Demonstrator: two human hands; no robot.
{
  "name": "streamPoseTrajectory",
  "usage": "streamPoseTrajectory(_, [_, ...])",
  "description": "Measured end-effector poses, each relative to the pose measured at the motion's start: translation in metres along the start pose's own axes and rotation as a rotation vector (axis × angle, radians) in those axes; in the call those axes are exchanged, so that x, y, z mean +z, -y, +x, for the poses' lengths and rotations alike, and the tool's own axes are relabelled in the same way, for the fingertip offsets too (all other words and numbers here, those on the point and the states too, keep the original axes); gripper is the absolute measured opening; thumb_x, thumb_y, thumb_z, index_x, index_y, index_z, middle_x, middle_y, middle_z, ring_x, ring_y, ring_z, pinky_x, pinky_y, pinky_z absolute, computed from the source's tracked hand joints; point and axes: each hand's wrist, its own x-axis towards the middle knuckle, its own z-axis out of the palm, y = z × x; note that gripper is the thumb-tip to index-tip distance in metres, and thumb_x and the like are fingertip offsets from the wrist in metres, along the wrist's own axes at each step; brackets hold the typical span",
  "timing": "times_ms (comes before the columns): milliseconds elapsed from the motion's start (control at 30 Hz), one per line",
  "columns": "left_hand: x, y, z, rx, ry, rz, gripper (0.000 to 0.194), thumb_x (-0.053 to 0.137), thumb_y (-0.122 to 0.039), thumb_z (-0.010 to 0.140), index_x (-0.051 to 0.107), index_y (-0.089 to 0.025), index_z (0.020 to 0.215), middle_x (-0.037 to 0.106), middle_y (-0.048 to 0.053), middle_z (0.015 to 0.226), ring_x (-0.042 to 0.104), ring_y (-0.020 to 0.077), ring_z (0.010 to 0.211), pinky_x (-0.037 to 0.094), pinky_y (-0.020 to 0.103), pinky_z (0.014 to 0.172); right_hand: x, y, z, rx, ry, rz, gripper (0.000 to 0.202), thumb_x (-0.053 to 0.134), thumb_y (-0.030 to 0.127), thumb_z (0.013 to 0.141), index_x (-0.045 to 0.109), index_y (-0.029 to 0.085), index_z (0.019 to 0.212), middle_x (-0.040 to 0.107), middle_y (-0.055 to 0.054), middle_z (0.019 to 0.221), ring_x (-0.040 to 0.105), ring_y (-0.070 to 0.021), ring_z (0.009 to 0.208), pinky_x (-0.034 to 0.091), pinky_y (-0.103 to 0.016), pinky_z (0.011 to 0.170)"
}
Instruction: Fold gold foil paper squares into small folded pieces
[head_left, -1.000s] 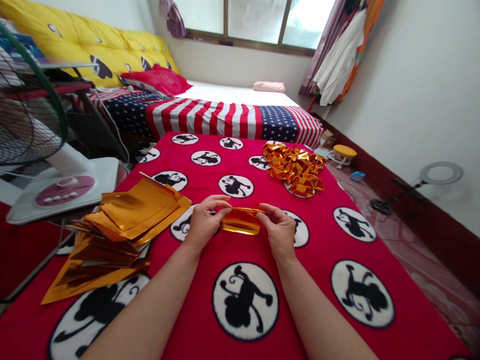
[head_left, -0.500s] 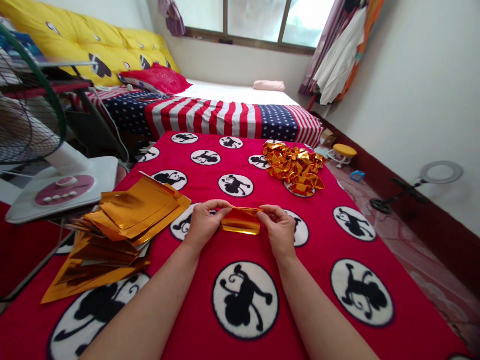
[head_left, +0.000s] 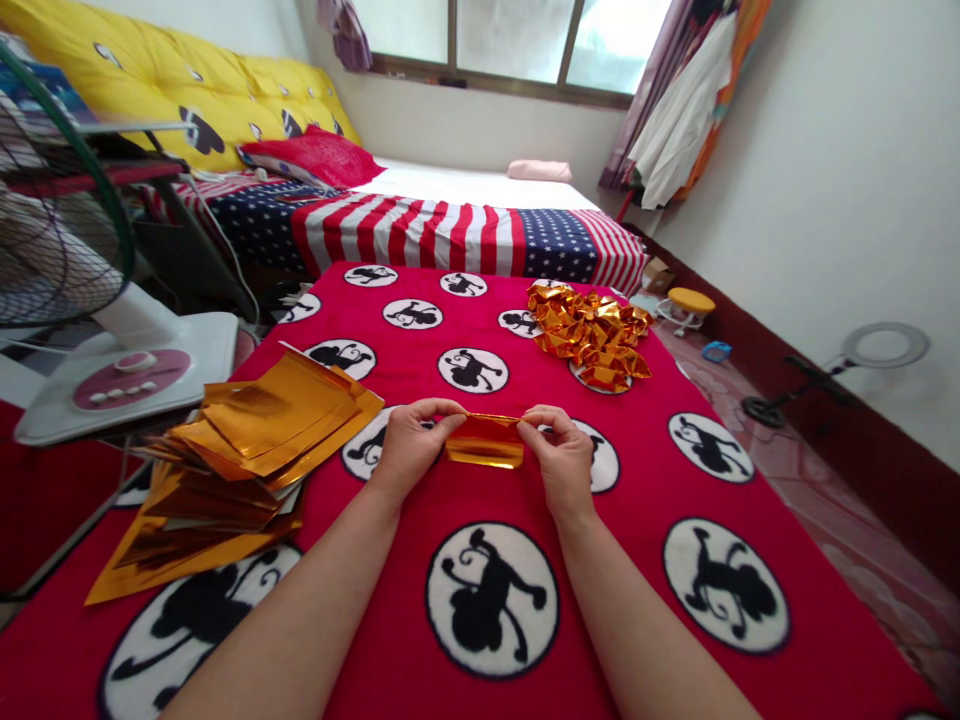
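Observation:
A partly folded sheet of gold foil paper [head_left: 486,443] is held up over the middle of the red cloth [head_left: 600,590]. My left hand [head_left: 412,440] pinches its upper left corner, and my right hand [head_left: 559,450] pinches the upper right corner. The sheet's top edge is rolled or folded over, and its lower part hangs toward me. To the left lies a loose stack of flat gold sheets [head_left: 277,415]. At the far right of the cloth, folded gold foil pieces [head_left: 592,335] sit in a heap.
A fan with a white base [head_left: 142,370] stands at the left, beside the stack. Beyond the cloth is a bed with a striped and starred cover [head_left: 420,235]. On the floor at the right are a yellow stool [head_left: 690,299] and a ring light [head_left: 885,345].

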Motion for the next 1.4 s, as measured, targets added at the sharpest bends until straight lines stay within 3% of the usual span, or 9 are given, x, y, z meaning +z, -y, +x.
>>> streamPoseTrajectory(233, [0.0,0.0,0.0,-0.007,0.002,0.002,0.008,0.073,-0.028,0.072,0.077,-0.021,0.075,0.075,0.001,0.075,0.068,0.0174,0.072,0.051,0.025,0.07,0.002,0.002,-0.002,0.141,-0.002,0.085,0.014,0.077,0.031,0.07,0.07,0.02,0.077,0.069,0.0,0.074,0.062,-0.0149,0.068,0.049,-0.027,0.066])
streamPoseTrajectory(733, [0.002,0.005,0.0,-0.072,0.046,-0.063,0.015,0.071,-0.031,0.074,0.074,-0.016,0.077,0.073,0.004,0.073,0.064,0.0145,0.066,0.048,0.022,0.062,0.003,0.004,-0.004,0.135,0.022,0.078,0.016,0.076,0.031,0.072,0.067,0.018,0.074,0.066,0.0,0.069,0.059,-0.0127,0.064,0.047,-0.024,0.061])
streamPoseTrajectory(1000, [0.005,0.003,-0.005,0.053,0.094,0.034,0.014,0.064,-0.029,0.081,0.065,-0.015,0.078,0.066,0.001,0.07,0.058,0.011,0.062,0.042,0.019,0.055,0.008,0.003,-0.007,0.109,0.003,0.076,0.019,0.074,0.033,0.074,0.062,0.019,0.071,0.07,-0.001,0.074,0.063,-0.0135,0.065,0.049,-0.024,0.061])
streamPoseTrajectory(1400, [0.007,-0.01,-0.009,0.253,0.137,0.14,0.014,0.056,-0.014,0.082,0.07,-0.017,0.082,0.069,0.003,0.08,0.062,0.0124,0.072,0.047,0.021,0.067,0.011,0.007,-0.012,0.107,-0.077,0.078,0.019,0.076,0.031,0.072,0.064,0.017,0.07,0.07,-0.001,0.069,0.061,-0.012,0.059,0.049,-0.022,0.056])
